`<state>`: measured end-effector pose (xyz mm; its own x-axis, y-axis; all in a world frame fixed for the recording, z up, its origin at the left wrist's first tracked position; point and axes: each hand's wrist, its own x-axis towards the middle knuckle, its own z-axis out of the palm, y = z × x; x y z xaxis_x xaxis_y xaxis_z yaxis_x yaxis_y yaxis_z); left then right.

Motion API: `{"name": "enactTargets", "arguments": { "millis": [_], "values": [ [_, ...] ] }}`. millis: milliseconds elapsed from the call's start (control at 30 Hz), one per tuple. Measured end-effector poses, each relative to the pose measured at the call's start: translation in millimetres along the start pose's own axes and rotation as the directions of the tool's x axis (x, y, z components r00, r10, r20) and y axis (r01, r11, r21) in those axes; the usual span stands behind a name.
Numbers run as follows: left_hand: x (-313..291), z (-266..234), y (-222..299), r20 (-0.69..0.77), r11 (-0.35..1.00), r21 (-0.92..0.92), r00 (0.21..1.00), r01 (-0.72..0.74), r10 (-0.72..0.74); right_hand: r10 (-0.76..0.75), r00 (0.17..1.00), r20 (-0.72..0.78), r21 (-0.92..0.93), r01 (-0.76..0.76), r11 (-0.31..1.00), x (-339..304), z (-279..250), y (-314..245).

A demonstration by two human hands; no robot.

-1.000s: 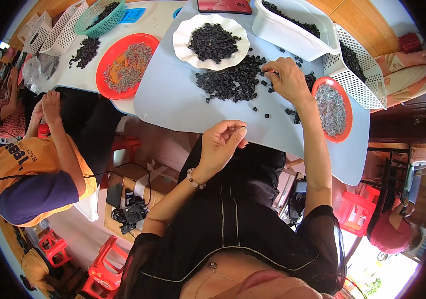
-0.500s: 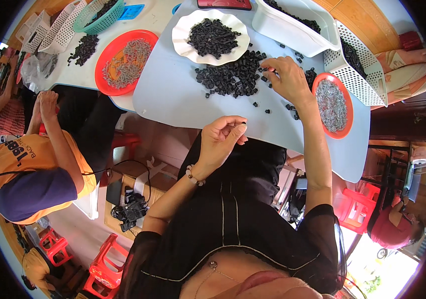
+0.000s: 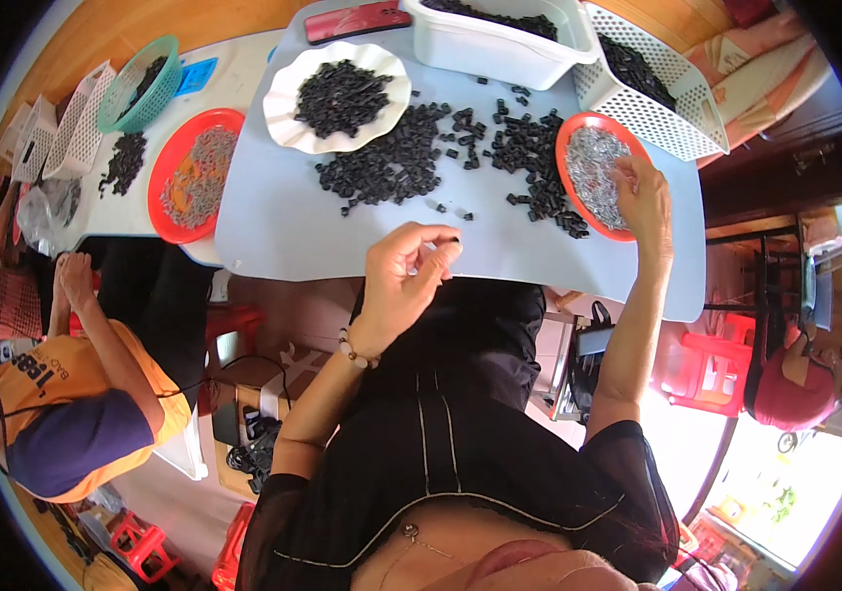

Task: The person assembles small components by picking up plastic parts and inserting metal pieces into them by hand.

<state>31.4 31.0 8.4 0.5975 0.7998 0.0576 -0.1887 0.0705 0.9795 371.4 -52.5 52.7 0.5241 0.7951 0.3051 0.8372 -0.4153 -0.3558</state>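
My left hand [image 3: 399,286] is raised near the table's front edge, with thumb and forefinger pinching a small black plastic piece [image 3: 456,240]. Over on the right, my right hand [image 3: 646,202] reaches into an orange-red plate [image 3: 566,178] of small silvery pieces [image 3: 593,169]. Its fingertips are drawn together among them; whatever they grip is too small to make out. Between the hands lies a loose pile of black plastic pieces [image 3: 529,158], and a larger pile [image 3: 382,167] spreads farther left.
A white scalloped dish [image 3: 281,108] holds more black pieces. Behind stand a white tub [image 3: 500,49] and a perforated white basket [image 3: 672,123], beside a red phone [image 3: 357,22]. Another red plate [image 3: 167,212] lies on the left table, near a seated person in a yellow top [image 3: 66,394].
My right hand has gone from the loose black pieces to the plate of silvery pieces on the right. My left hand keeps its pinch on the black piece. The whole view has shifted.
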Motion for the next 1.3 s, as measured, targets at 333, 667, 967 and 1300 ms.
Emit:
{"name": "enactTargets", "arguments": {
  "millis": [333, 667, 967, 1300],
  "values": [
    [26, 6, -21, -0.126, 0.944, 0.303, 0.976, -0.132, 0.177, -0.082, 0.996, -0.036, 0.03, 0.083, 0.996, -17, 20, 15],
    [23, 11, -16, -0.237, 0.977, 0.207, 0.966, -0.053, 0.103, -0.032, 0.997, -0.074, 0.13, 0.042, 0.991, -8, 18, 19],
    [21, 14, -18, -0.298, 0.969, 0.244, 0.948, -0.034, 0.109, 0.121, 0.993, -0.02, 0.45, -0.099, 0.888, 2, 13, 17],
    [22, 11, -15, -0.256, 0.972, 0.212, 0.954, -0.1, 0.154, 0.179, 0.984, -0.009, 0.647, -0.13, 0.751, -7, 5, 6]
  ]
}}
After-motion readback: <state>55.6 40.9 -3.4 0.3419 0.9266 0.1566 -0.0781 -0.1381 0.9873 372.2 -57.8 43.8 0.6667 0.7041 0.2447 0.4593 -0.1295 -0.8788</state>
